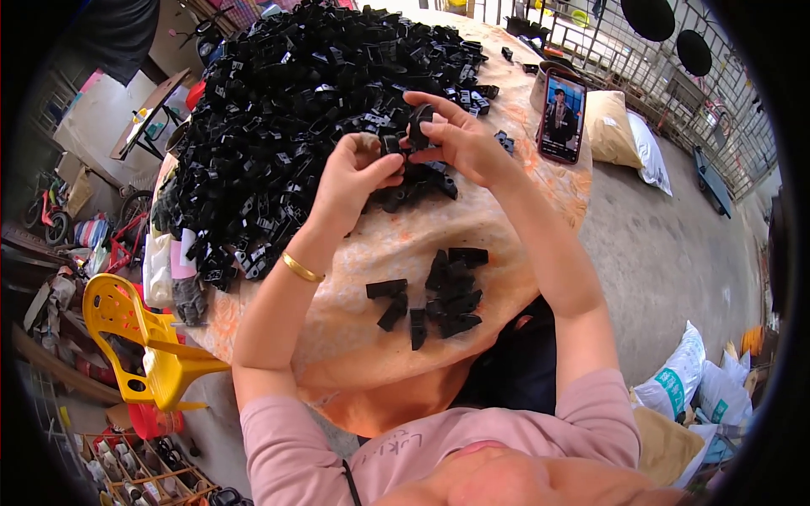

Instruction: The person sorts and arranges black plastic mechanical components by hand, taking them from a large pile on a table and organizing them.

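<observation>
Both my hands meet over the near edge of a big heap of black plastic parts (pixel 287 101). My left hand (pixel 359 169) pinches a small black plastic part (pixel 391 148) between thumb and fingers. Close beside it, my right hand (pixel 462 139) grips a rounded dark piece (pixel 419 126) by thumb and forefinger; its exact kind is too small to tell. Whether the two pieces touch cannot be made out. Nearer to me on the patterned orange cloth (pixel 354 253) lies a small separate group of black plastic parts (pixel 451 291).
A phone (pixel 562 116) stands upright at the table's right edge. Sacks (pixel 614 131) lie on the floor beyond it, with more white bags (pixel 675 371) at the lower right. A yellow plastic chair (pixel 139 337) stands left of the table, above a shoe rack (pixel 143 464).
</observation>
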Tool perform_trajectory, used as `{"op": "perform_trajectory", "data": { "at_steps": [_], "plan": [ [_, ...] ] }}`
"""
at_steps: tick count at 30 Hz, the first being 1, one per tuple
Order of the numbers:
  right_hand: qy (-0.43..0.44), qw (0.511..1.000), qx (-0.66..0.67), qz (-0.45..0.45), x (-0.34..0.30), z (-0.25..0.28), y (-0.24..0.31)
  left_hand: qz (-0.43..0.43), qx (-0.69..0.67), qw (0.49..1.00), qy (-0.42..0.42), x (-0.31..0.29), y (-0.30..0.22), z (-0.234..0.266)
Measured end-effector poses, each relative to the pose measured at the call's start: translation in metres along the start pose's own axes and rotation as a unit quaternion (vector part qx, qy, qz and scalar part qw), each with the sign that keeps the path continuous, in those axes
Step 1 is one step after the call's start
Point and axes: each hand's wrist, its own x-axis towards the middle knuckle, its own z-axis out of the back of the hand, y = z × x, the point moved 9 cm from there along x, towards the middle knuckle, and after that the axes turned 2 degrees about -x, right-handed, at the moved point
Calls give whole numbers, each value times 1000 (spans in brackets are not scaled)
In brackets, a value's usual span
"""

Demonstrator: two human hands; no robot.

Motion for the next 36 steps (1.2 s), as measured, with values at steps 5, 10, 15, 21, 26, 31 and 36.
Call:
{"op": "perform_trajectory", "data": {
  "at_steps": [5, 10, 15, 21, 26, 31, 36],
  "plan": [
    [18, 982, -184, 18, -5, -12, 4, -62, -35, 997, -20, 2, -10, 6],
    [-41, 967, -244, 63, -5, -12, 6, -63, -23, 997, -40, 4, -4, 11],
    [-36, 989, -135, 47, -7, -19, -1, -32, -58, 997, -27, 6, 6, 14],
    [6, 999, 27, -31, -2, -16, -20, -43, -22, 999, 1, 4, 2, 7],
    [52, 991, 115, -41, -4, -23, -21, -11, -86, 996, 18, 1, 3, 2],
    [90, 980, 170, -53, -5, -30, -18, -5, -145, 989, 39, -1, 1, -6],
    [51, 998, 19, -20, -5, -29, -12, -18, -102, 994, 41, 0, 1, 0]
  ]
}}
